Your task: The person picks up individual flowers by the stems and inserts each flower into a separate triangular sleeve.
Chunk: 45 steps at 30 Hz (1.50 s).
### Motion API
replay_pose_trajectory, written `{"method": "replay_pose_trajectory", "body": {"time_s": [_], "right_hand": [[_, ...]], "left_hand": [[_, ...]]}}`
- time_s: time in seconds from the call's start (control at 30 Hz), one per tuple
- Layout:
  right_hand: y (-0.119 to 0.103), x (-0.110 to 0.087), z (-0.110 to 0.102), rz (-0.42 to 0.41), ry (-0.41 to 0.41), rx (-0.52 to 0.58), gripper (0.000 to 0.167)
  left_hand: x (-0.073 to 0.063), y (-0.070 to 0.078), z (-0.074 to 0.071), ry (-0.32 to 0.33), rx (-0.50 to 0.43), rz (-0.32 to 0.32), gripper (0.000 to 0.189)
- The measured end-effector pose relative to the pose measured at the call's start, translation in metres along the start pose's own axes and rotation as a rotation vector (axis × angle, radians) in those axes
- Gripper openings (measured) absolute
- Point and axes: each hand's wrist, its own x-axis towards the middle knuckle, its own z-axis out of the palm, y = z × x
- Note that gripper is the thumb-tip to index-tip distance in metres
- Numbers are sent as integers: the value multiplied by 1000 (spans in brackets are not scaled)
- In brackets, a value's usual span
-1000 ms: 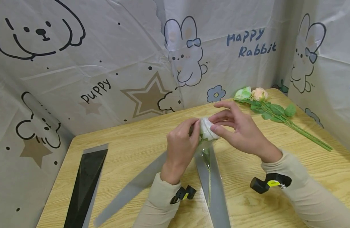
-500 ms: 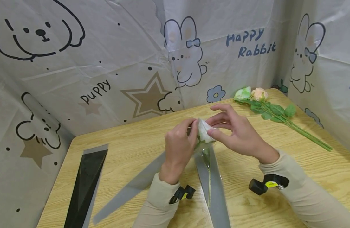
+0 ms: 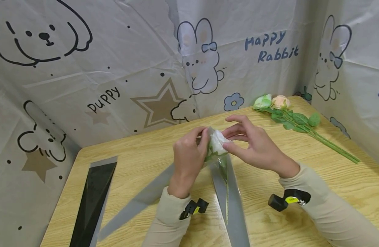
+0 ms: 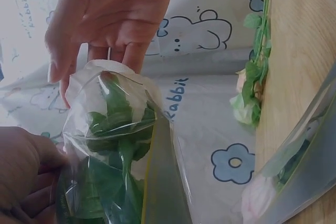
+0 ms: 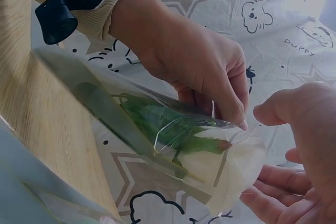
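A white rose [image 3: 218, 141] with green leaves stands inside a clear and grey plastic flower sleeve [image 3: 140, 198], its bloom at the wide mouth. My left hand [image 3: 187, 157] pinches the sleeve's rim between thumb and fingers, beside the bloom. Facing it from the other side, my right hand [image 3: 254, 145] has its fingertips at the white petals; in the right wrist view its thumb [image 5: 270, 109] stands apart from the bloom. The sleeve's narrow end slants down to the left, passing behind the left wrist.
Another grey sleeve [image 3: 234, 206] lies on the wooden table [image 3: 263, 202] below the hands; a pink bloom [image 4: 260, 198] shows in it. Black and grey sleeves [image 3: 93, 195] lie at left. Green-white and peach roses [image 3: 281, 102] lie at back right, near the printed cloth [image 3: 146, 41].
The left hand, rose and held sleeve have shifted a little to the left. The right hand has moved left along with them, its fingertips still at the petals.
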Motion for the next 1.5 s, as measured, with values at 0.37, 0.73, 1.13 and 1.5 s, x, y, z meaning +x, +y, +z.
{"method": "replay_pose_trajectory", "body": {"time_s": [0.37, 0.73, 1.13, 1.5], "right_hand": [[-1, -1, 4, -2, -21, 12, 62], [-3, -2, 10, -2, -49, 14, 62], [-6, -5, 20, -42, -62, 36, 65], [-7, -8, 34, -99, -67, 25, 63]], "left_hand": [[-2, 5, 5, -45, -3, 26, 15], [-2, 4, 3, -53, -9, -10, 17], [-2, 4, 2, -33, 2, 8, 15], [-3, 2, 3, 2, 27, 37, 14]]}}
